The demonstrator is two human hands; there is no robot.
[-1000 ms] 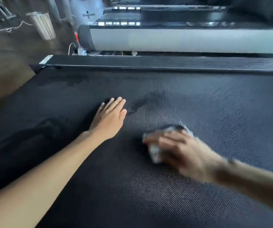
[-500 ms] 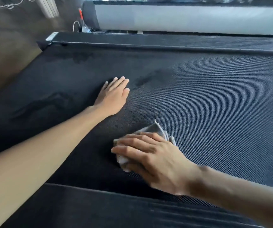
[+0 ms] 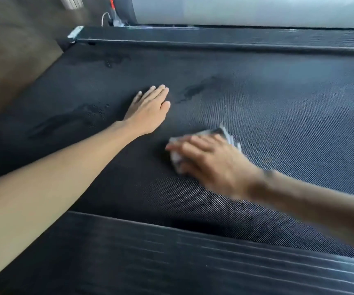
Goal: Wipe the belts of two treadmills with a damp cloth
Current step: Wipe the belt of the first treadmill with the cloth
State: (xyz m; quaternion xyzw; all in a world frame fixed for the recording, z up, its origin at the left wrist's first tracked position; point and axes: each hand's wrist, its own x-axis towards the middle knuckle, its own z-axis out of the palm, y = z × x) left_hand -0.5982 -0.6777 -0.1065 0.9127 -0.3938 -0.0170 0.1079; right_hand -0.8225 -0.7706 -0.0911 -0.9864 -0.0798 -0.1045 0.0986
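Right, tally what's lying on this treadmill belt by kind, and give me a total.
cloth: 1
hands: 2, left hand flat on the belt, right hand on the cloth
Total: 3

Nothing readable here tbh. The belt, the ribbed side rail at 6 o'clock and the little silver end cap at 11 o'clock show no legible lettering.

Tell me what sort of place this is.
Probably a gym or fitness room: a wide treadmill belt between ribbed side rails, and what looks like another machine's pale side beyond.
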